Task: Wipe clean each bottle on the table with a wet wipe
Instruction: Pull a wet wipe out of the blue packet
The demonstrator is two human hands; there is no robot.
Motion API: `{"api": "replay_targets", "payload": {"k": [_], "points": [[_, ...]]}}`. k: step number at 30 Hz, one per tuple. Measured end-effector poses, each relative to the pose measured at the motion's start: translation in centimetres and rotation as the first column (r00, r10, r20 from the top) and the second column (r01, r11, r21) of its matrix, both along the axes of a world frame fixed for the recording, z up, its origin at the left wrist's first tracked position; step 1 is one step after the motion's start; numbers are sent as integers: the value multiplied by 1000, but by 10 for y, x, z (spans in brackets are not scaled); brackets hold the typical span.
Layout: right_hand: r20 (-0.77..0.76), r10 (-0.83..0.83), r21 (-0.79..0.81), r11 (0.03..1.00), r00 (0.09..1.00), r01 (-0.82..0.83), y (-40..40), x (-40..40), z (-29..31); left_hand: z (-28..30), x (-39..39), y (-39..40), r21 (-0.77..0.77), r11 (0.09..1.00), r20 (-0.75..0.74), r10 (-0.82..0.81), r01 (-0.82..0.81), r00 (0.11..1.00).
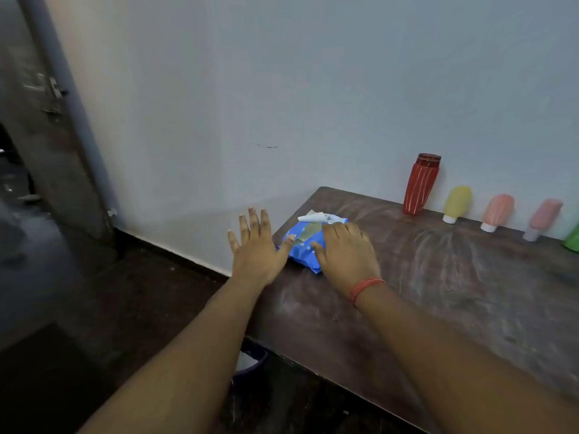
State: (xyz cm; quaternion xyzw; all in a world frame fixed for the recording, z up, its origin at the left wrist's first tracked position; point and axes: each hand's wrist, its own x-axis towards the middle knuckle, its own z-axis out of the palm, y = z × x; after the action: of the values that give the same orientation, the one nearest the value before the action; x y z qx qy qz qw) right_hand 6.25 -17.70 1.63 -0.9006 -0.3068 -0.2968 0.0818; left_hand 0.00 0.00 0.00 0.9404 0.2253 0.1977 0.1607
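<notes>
A dark wooden desk (438,292), its top streaked with pale dust, runs along a grey-white wall, and at its near-left corner a person reaches with both bare hands for a blue pack of wet wipes (302,245). The right hand (344,252), a red thread at the wrist, lies on the pack with fingers bent over its top edge, a narrow grip that presses more than it clasps. The left hand (255,245) is spread wide with straight fingers just left of the pack, its thumb tip touching the blue wrapper and holding nothing.

Beyond the right hand's grip and off to its right, the bottles stand in a row against the wall, well apart from the pack: a tall red bottle (421,186) with white stripes, then a yellow bottle (457,203), a peach bottle (498,211) and a pink bottle (545,217), each resting on a white cap. A green one (573,239) is cut off by the frame edge.

A white flap (313,218) is peeled up at the far end of the pack, just past the fingertips. The pack looks soft, light and likely slick, so it would want pinning flat with one hand while the other pinches a wipe at the opening. The bottles look like light plastic, easy to tip, best taken round the body.
</notes>
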Motion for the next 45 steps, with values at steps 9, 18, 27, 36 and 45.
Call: {"api": "replay_targets", "payload": {"k": [9,18,27,36,45], "points": [[-57,92,-64,993,994,-95,40,29,-4,-14,30,9,50,996,-54,-65,68,996],[-191,7,-80,997,982,-23,61,34,-3,-17,34,12,-46,996,-59,-79,76,995],[-217,11,85,996,976,8,56,31,-10,-14,41,13,-93,995,-113,-31,20,993],[-340,106,374,927,934,31,56,36,-8,-16,42,11,-4,1000,-133,-13,13,991],[-372,346,827,544,861,138,49,44,32,-17,41,9,29,999,-109,-15,18,994]]}}
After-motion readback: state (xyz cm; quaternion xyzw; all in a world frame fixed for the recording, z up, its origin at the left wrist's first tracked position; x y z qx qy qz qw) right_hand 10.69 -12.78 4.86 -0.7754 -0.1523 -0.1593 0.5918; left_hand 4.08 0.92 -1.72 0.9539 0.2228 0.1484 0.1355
